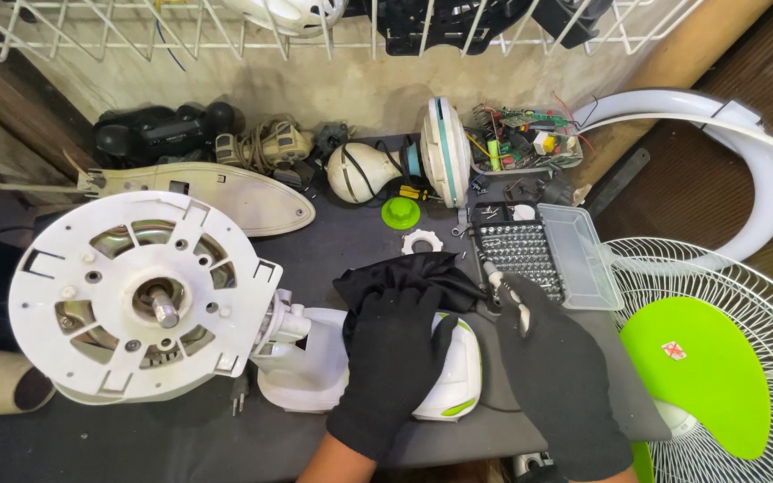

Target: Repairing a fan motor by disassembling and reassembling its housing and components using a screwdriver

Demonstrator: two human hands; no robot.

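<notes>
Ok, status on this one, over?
Left hand flat on black cloth over white fan housing. Right hand grips screwdriver beside bit case. Nothing blocking.

Fan motor (136, 300) left, bit case (539, 255) behind right hand (556, 376), fan grille (717, 358) far right

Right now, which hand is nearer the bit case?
Right. The right hand holds a screwdriver at the edge of the bit case; the left hand rests on the white housing, farther left.

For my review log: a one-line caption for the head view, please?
Gloved left hand presses a black cloth on a white fan housing; right hand holds a screwdriver.
</notes>
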